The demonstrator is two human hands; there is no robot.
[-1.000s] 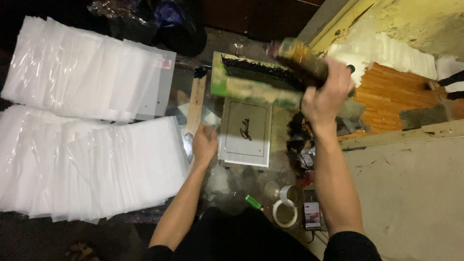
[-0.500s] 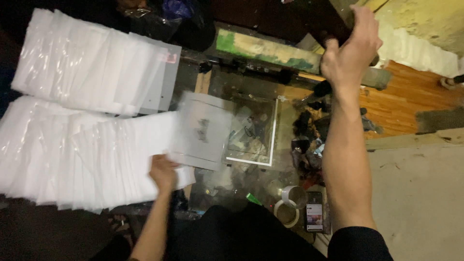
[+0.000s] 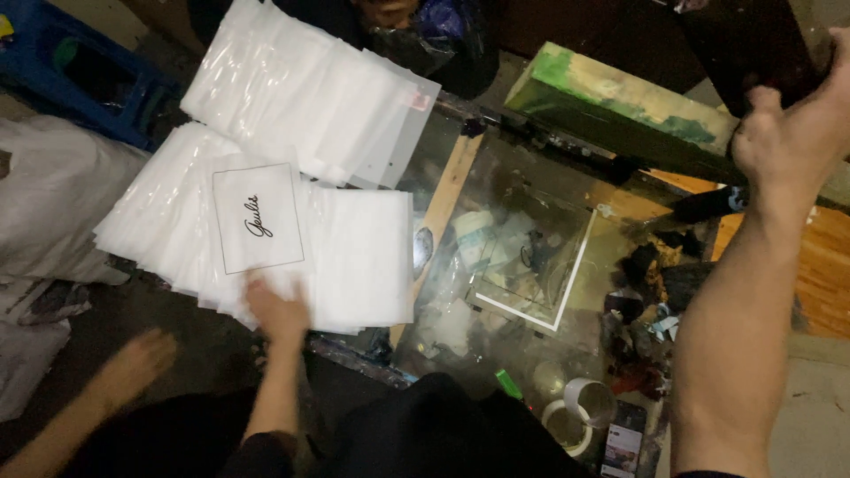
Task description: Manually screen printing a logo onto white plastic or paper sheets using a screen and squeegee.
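Fingers of left hand (image 3: 276, 310) flat on printed bag (image 3: 258, 218); right hand (image 3: 784, 133) gripping raised dark frame (image 3: 753, 49).

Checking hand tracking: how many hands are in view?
3. Left hand on the spread of white bags; right hand raised top right, gripping a dark frame; another person's blurred hand bottom left. Others may be off-frame.

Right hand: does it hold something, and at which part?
The right hand grips the near edge of the raised dark printing screen frame. The left hand holds nothing; it rests flat on the printed bag.
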